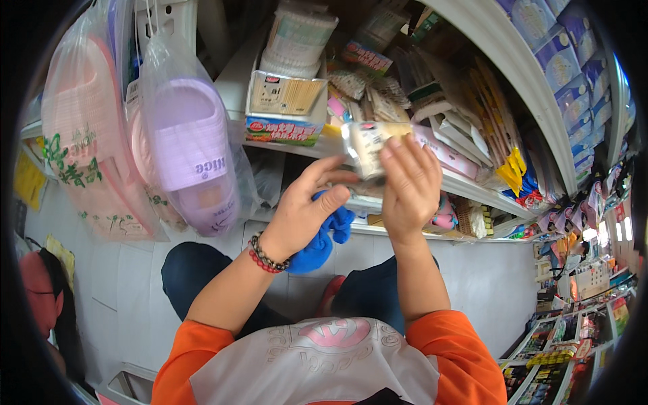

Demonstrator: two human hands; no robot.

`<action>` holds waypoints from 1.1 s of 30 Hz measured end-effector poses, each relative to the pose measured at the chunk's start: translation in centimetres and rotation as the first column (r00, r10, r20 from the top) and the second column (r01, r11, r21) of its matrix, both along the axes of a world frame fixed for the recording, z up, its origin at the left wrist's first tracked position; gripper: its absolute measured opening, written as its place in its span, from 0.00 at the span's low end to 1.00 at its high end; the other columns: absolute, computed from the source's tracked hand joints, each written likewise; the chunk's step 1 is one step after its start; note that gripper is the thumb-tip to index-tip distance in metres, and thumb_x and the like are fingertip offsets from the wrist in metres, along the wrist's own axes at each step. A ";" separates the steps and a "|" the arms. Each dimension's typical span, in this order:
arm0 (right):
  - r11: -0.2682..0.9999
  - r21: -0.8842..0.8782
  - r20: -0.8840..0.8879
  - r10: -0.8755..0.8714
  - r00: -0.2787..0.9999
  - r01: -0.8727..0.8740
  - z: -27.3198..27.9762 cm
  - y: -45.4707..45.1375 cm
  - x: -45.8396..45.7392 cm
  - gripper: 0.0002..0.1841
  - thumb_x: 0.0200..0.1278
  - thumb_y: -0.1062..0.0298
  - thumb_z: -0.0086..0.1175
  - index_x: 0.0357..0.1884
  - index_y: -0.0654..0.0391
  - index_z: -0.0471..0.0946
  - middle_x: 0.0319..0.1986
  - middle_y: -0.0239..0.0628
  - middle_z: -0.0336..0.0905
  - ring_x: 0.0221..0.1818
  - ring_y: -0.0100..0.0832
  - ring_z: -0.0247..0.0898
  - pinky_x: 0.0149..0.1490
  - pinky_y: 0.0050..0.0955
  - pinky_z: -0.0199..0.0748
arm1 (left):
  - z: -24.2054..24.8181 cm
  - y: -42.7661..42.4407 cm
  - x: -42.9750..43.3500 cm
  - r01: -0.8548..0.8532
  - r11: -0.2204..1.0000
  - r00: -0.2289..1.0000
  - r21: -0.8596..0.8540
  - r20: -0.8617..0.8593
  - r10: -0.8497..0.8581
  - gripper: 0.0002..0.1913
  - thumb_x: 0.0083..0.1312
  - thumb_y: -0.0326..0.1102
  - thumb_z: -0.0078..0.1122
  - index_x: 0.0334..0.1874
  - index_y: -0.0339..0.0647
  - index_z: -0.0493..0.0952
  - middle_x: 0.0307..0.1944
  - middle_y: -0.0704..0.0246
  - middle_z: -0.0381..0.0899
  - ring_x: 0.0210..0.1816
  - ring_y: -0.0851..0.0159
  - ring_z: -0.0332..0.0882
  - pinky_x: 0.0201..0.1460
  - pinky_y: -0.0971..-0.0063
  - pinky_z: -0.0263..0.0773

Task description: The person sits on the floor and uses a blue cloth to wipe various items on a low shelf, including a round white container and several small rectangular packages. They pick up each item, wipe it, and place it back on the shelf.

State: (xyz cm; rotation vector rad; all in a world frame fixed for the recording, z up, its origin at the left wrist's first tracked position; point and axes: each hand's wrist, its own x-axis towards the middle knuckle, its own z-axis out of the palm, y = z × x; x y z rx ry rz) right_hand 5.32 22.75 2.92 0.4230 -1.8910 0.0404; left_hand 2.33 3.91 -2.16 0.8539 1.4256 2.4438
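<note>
My left hand (309, 202), with beaded bracelets at its wrist, has a bunched blue cloth (316, 248) in its grip. The cloth hangs below the palm. In front of the shelf, my right hand (411, 185) holds a small clear plastic pack (367, 152) that looks like toothpicks. Its fingers lie over the right side of the pack, and the thumb is hidden. The left fingertips are close to the pack's lower left corner; whether they touch it I cannot tell. Motion blurs the pack a little.
A printed display box (283, 130) on the shelf holds a toothpick pack (287, 96) and round tubs (298, 40). Bagged purple slippers (197, 147) and pink slippers (83, 126) hang at left. A white shelf edge (486, 190) curves right. A person's head (43, 293) shows at far left.
</note>
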 end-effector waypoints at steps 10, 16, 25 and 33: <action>0.751 -0.594 0.234 0.504 0.832 -0.288 -0.4 -1.6 2.5 0.33 0.60 0.68 0.72 0.68 0.61 0.77 0.68 0.49 0.78 0.71 0.46 0.73 0.73 0.45 0.68 | 0.7 -1.8 -0.9 -0.012 1.000 0.987 0.011 0.163 0.010 0.15 0.78 0.34 0.62 0.61 0.32 0.80 0.48 0.69 0.87 0.44 0.79 0.81 0.48 0.81 0.79; 0.050 -0.997 0.009 0.822 0.569 -0.057 -0.3 -2.2 2.0 0.24 0.71 0.74 0.63 0.67 0.70 0.76 0.56 0.46 0.85 0.55 0.28 0.81 0.62 0.27 0.76 | 1.4 -2.3 -0.7 0.089 0.996 0.970 0.027 0.226 -0.092 0.15 0.79 0.36 0.62 0.59 0.32 0.80 0.43 0.69 0.87 0.33 0.78 0.82 0.32 0.80 0.80; 0.043 -0.996 -0.014 0.804 0.595 -0.083 0.0 -2.4 2.2 0.14 0.69 0.76 0.65 0.53 0.70 0.83 0.45 0.42 0.89 0.44 0.26 0.83 0.55 0.26 0.79 | 1.6 -2.3 -0.5 0.080 0.996 0.964 0.036 0.250 -0.087 0.15 0.78 0.37 0.63 0.57 0.33 0.81 0.41 0.69 0.86 0.31 0.79 0.81 0.30 0.81 0.79; 0.067 -0.996 0.015 0.775 0.631 -0.059 0.0 -1.8 2.3 0.12 0.69 0.74 0.66 0.50 0.69 0.83 0.42 0.40 0.89 0.41 0.24 0.82 0.51 0.25 0.79 | 1.8 -2.0 -0.6 -0.083 0.996 0.980 0.028 0.184 0.077 0.13 0.76 0.34 0.65 0.55 0.32 0.81 0.40 0.70 0.86 0.32 0.79 0.80 0.32 0.81 0.79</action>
